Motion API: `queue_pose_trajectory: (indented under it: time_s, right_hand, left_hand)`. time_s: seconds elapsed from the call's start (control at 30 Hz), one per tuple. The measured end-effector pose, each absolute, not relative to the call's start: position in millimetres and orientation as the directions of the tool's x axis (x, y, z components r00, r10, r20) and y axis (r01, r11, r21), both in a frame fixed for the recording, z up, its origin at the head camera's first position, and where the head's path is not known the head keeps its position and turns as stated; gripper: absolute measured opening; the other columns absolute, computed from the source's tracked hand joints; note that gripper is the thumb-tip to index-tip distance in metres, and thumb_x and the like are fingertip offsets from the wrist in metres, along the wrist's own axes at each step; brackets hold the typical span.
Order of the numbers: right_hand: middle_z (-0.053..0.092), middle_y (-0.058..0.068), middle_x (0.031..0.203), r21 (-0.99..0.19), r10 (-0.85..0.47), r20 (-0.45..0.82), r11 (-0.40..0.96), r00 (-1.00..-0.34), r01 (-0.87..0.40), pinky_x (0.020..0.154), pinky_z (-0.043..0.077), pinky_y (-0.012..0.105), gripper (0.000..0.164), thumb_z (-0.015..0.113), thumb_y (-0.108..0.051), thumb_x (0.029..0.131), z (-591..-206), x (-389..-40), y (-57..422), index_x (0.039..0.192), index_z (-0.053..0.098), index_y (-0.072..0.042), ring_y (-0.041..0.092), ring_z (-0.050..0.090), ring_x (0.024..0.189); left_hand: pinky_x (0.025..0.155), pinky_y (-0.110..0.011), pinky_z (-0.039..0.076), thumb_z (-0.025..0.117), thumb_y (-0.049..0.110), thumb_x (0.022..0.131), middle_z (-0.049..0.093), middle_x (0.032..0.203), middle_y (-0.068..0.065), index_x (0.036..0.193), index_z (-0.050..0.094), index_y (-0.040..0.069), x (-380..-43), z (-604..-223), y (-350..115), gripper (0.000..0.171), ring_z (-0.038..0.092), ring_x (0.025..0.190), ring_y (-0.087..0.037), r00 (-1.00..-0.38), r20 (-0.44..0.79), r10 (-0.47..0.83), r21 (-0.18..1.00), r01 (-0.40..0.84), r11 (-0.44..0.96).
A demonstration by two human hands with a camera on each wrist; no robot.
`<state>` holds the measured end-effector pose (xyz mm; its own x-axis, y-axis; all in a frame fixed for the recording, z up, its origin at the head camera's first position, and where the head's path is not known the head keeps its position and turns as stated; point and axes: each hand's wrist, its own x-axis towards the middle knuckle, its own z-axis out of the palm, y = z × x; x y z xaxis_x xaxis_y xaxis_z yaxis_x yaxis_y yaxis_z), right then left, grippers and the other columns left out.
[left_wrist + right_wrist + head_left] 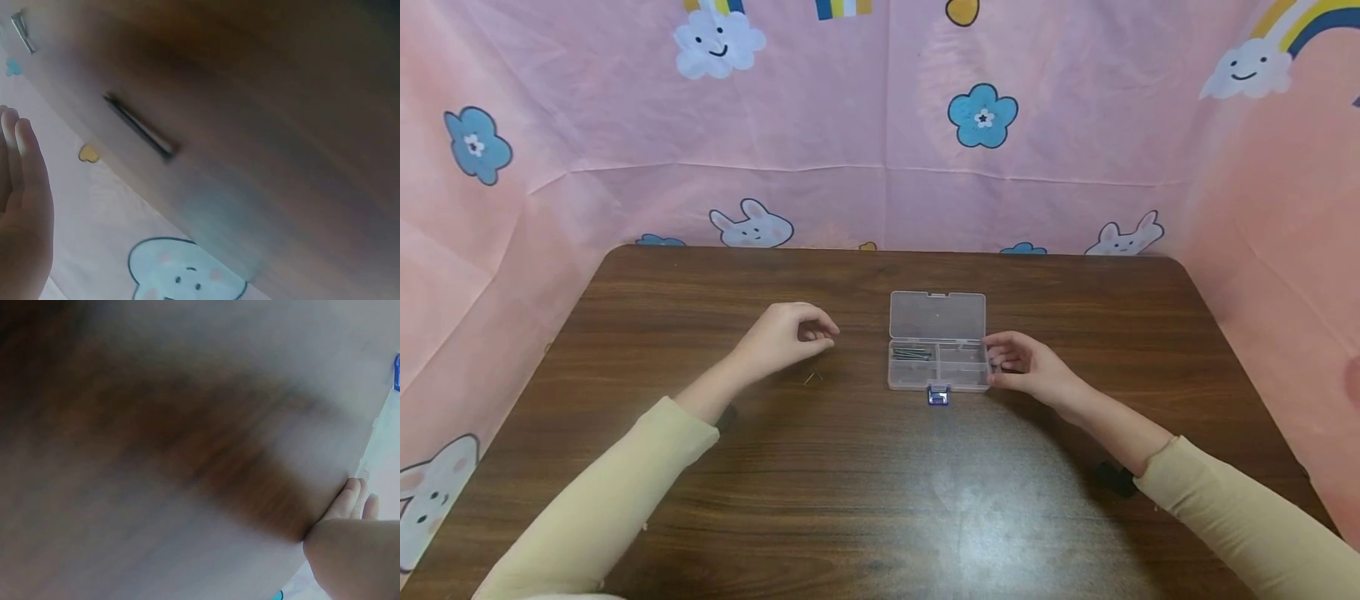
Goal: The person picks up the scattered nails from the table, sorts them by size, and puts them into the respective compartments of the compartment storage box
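Note:
A small clear plastic box [914, 377] with divided compartments lies on the table, its lid [937, 315] raised at the back. Several long thin metal nails [912, 354] lie in its back left compartment. My right hand [1033, 367] holds the right end of the box, thumb at the front corner and index finger at the back one. Left of the box, my left hand [786, 335] hovers with loosely bent fingers and a gap between thumb and index finger. Just below it, thin nails [809, 378] lie on the wood; a dark nail [139, 127] shows blurred in the left wrist view.
The brown wooden table [820, 500] ends at a pink printed cloth [850, 108] at the back and on both sides. A blue latch [938, 396] juts from the box's front edge. Dark straps sit at both wrists.

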<state>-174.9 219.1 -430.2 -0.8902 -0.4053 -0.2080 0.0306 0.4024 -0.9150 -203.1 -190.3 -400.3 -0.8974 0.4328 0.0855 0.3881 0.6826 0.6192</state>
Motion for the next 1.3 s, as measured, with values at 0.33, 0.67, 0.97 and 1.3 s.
queue_pose_trajectory:
  time_s: [0.33,0.67,0.97,1.3]
  right_hand:
    - [0.058,0.026,0.139,-0.918,-0.415,-0.198,0.395,-0.888,0.02,0.096,0.048,0.012,0.056,0.074,-0.006,0.098,-430,-177,218,0.149,0.051,0.002,0.033,0.056,0.124]
    - [0.057,0.026,0.14,-0.92,-0.418,-0.202,0.391,-0.886,0.026,0.096,0.047,0.011,0.056,0.073,-0.005,0.098,-430,-180,216,0.15,0.05,0.002,0.034,0.055,0.126]
    - [0.057,0.026,0.142,-0.916,-0.405,-0.209,0.401,-0.89,0.033,0.096,0.047,0.012,0.056,0.072,-0.005,0.099,-428,-179,218,0.15,0.05,0.002,0.034,0.056,0.126]
    - [0.057,0.026,0.143,-0.914,-0.4,-0.217,0.404,-0.89,0.042,0.096,0.047,0.011,0.056,0.072,-0.006,0.099,-431,-176,219,0.15,0.05,0.001,0.035,0.056,0.127]
  left_hand:
    - [0.083,-0.031,0.062,0.079,0.004,0.093,0.08,0.107,-0.01,0.107,0.079,0.005,-196,-400,-214,0.013,0.072,0.092,-0.021,-0.914,0.033,0.404,0.643,0.329,0.692]
    - [0.081,-0.026,0.06,0.079,0.004,0.093,0.08,0.105,-0.009,0.107,0.079,0.006,-189,-400,-242,0.014,0.072,0.092,-0.019,-0.92,-0.004,0.392,0.618,0.306,0.724]
    - [0.082,-0.031,0.063,0.081,0.001,0.091,0.08,0.106,-0.01,0.106,0.078,0.005,-181,-401,-259,0.016,0.072,0.092,-0.019,-0.912,-0.04,0.407,0.598,0.304,0.741]
    - [0.088,-0.041,0.063,0.084,0.0,0.087,0.08,0.107,-0.008,0.105,0.078,0.008,-175,-404,-276,0.021,0.073,0.097,-0.022,-0.897,-0.052,0.439,0.538,0.345,0.769]
